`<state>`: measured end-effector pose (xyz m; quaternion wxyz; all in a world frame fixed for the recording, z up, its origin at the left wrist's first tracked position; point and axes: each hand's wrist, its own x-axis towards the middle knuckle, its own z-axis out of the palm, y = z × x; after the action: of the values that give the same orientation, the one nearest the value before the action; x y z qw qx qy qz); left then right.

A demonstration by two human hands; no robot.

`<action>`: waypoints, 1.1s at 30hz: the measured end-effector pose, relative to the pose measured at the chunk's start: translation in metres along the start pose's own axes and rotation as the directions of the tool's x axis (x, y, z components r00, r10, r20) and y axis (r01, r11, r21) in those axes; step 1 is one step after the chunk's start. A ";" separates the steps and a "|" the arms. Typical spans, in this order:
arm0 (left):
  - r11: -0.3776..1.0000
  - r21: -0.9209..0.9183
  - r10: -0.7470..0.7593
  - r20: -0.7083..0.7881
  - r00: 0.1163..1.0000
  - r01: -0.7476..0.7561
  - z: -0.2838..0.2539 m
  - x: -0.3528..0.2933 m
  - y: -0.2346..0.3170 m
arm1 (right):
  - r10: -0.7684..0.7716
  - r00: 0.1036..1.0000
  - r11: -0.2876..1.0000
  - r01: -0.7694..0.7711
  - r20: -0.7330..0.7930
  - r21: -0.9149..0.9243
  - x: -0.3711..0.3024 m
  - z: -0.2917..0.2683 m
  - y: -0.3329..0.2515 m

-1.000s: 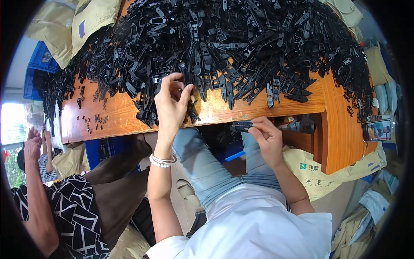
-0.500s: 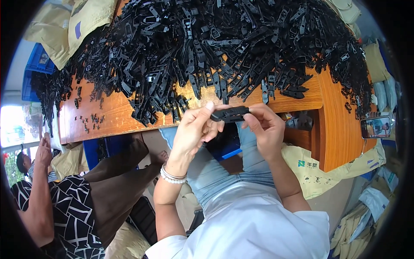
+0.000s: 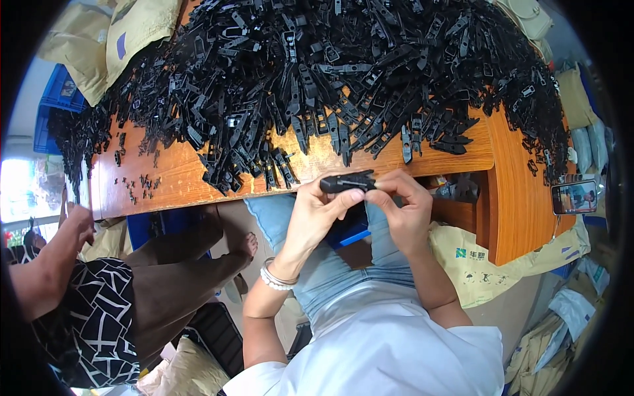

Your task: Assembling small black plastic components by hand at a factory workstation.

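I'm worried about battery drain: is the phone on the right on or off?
On: the screen of the phone is lit and shows a coloured picture. Its charge level cannot be read here.

A person's left hand (image 3: 318, 212) and right hand (image 3: 406, 208) pinch close together, fingers (image 3: 404, 184) curled, thumbs (image 3: 354, 196) nearly meeting, both bare forearms (image 3: 428, 274) angled inward from bent elbows

The held part (image 3: 345, 183) and the heaped parts (image 3: 297, 72) are black; the worktop (image 3: 181, 173) is wood-grained orange-brown. At lower left, white angular lines pattern a black garment (image 3: 99, 317).
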<state>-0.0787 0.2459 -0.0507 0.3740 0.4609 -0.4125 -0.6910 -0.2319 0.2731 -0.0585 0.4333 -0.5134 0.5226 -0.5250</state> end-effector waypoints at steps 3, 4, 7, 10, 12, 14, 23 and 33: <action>0.993 0.100 0.062 0.001 0.998 -0.062 0.000 -0.003 -0.001 | 0.040 0.999 0.992 -0.039 -0.013 0.116 -0.001 0.005 0.006; 0.979 0.132 0.156 0.009 0.988 -0.156 0.004 -0.002 -0.001 | 0.143 0.989 0.949 -0.125 -0.040 0.288 -0.001 0.007 0.008; 0.990 0.078 0.116 0.061 0.991 -0.121 0.004 -0.006 -0.001 | 0.169 0.983 0.899 -0.186 0.077 0.396 -0.007 0.005 0.011; 0.976 0.189 0.077 0.150 0.986 -0.105 0.002 0.000 0.005 | 0.117 0.992 0.921 -0.125 0.043 0.368 -0.007 0.000 0.015; 0.956 0.273 0.049 0.213 0.976 -0.107 -0.001 0.010 0.018 | 0.096 0.995 0.933 -0.090 -0.001 0.348 -0.004 -0.003 0.021; 0.663 0.498 0.289 0.517 0.805 -0.558 -0.003 0.026 0.038 | 0.213 0.977 0.836 -0.180 -0.004 0.519 -0.005 -0.014 0.038; 0.170 0.853 0.668 0.269 0.694 -0.494 -0.022 0.182 0.102 | 0.238 0.970 0.843 -0.228 0.043 0.487 -0.010 -0.024 0.037; -0.145 0.988 0.690 0.133 0.711 -0.044 0.022 0.282 0.116 | 0.329 0.935 0.848 -0.355 0.135 0.393 -0.011 -0.024 0.029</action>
<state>-0.1667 -0.0467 -0.0322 0.2121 0.5782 -0.7834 0.0839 -0.2574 0.2844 -0.0867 0.6340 -0.3257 0.4696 -0.5210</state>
